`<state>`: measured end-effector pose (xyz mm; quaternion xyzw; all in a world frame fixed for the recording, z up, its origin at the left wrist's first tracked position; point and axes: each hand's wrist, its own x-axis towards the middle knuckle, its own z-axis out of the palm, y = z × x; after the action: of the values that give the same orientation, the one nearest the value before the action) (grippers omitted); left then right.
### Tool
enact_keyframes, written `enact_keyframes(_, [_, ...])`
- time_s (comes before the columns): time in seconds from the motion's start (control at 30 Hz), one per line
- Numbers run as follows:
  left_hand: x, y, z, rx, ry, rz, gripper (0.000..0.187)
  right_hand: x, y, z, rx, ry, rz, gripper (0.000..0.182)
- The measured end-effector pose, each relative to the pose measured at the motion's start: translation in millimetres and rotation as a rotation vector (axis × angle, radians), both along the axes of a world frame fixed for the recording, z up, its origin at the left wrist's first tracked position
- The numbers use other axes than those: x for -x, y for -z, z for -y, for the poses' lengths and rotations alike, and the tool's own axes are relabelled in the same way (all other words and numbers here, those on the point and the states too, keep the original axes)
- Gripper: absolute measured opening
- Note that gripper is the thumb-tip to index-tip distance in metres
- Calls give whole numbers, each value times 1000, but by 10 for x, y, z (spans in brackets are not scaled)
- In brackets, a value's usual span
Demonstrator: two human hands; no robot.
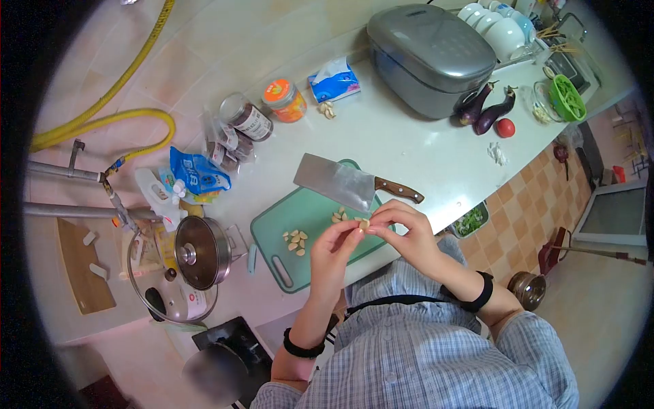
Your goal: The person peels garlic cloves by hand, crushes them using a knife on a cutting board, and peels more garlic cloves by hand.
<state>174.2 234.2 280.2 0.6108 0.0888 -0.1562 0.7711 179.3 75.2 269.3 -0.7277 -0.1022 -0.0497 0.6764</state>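
Both my hands meet over the near edge of a green cutting board (272, 235). My left hand (335, 249) and my right hand (402, 228) pinch one small pale garlic clove (364, 223) between their fingertips. On the board lie a little pile of peeled cloves (296, 240) and a few more cloves (338, 216) by the blade. A cleaver (337, 183) with a brown handle rests across the board's far side.
A steel pot with lid (199, 252) and a glass lid (160, 290) stand left of the board. Jars (246, 117), packets (197, 172) and a tissue pack (334, 80) line the wall. A rice cooker (429, 54), two aubergines (485, 109) and a tomato (505, 127) sit far right.
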Motion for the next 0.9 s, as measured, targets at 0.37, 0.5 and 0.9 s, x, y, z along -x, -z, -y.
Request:
enact_keyframes(0.37, [-22,-21,-35,-497,15,484,15,58,-47,-51,204,50,158,10])
enact_keyframes(0.5, [-14,-18,-57,-318,50,399,16,95,-67,-57,188,61,136,11])
enact_keyframes(0.9, [83,-72,-27,-289,8,376,13,219,-92,-103,62,68,12,10])
